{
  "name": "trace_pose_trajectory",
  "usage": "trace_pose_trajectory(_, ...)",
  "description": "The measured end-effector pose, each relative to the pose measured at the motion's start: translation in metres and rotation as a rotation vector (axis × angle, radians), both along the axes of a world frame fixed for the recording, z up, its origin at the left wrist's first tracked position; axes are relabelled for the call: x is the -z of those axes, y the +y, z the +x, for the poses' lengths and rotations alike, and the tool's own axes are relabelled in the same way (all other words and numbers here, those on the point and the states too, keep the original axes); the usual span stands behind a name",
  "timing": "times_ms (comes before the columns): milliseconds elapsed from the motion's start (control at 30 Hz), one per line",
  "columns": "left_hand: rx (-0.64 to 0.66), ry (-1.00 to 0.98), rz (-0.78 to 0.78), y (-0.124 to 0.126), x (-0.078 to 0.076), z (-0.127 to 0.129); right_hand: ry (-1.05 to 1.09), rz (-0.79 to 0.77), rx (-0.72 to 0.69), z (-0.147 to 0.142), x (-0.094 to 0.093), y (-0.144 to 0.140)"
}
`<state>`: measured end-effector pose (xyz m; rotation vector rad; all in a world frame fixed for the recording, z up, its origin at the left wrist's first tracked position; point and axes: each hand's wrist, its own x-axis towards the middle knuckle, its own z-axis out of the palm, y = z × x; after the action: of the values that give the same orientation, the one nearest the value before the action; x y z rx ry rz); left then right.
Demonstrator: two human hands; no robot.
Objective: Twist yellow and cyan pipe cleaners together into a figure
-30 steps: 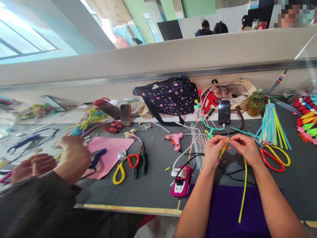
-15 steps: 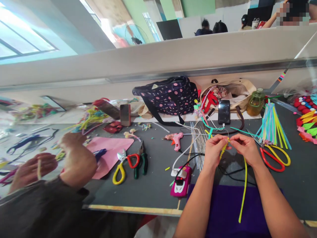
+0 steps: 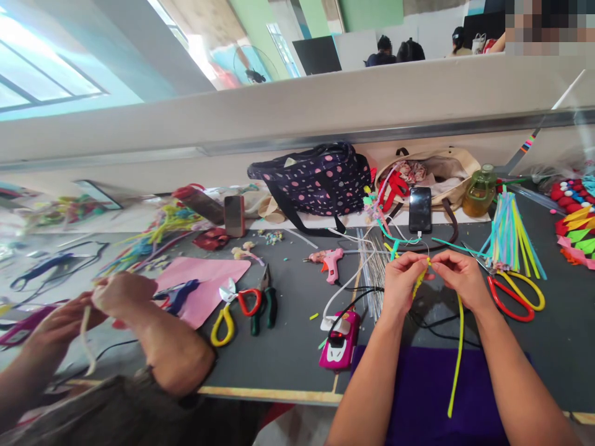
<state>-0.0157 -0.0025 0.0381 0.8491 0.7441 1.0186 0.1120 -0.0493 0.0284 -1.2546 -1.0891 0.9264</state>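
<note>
The left hand and the right hand pinch the yellow stem between fingertips; its loose length hangs from the right hand (the nearer one), over the purple cloth.

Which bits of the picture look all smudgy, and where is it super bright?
Head view, top left: the window glares nearly white; head view, left side: a co-worker's hands look soft and smeared; head view, right of centre: the person's left hand, right hand and yellow strip look clearer; head view, top right: a patch is blocky squares.
</note>
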Motion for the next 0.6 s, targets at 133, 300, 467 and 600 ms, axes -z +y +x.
trace_pose_trajectory(133, -0.004, 0.003, 0.008, 0.0001, 0.0006, -0.0001, -0.017, -0.001, -0.004, 0.0002, 0.001, 0.0004)
trace_pose_trajectory(300, -0.011, 0.006, 0.012, 0.0005, 0.0015, 0.0003, -0.001, 0.005, -0.005, -0.0004, 0.0008, 0.0005)
trace_pose_trajectory(467, -0.012, 0.011, -0.006, 0.0013, 0.0014, 0.0007, 0.014, 0.005, -0.01, 0.0, 0.002, 0.001)
trace_pose_trajectory(600, -0.01, 0.011, -0.025, 0.0017, 0.0003, 0.0011, 0.001, -0.003, -0.01, 0.0008, 0.0025, 0.0011)
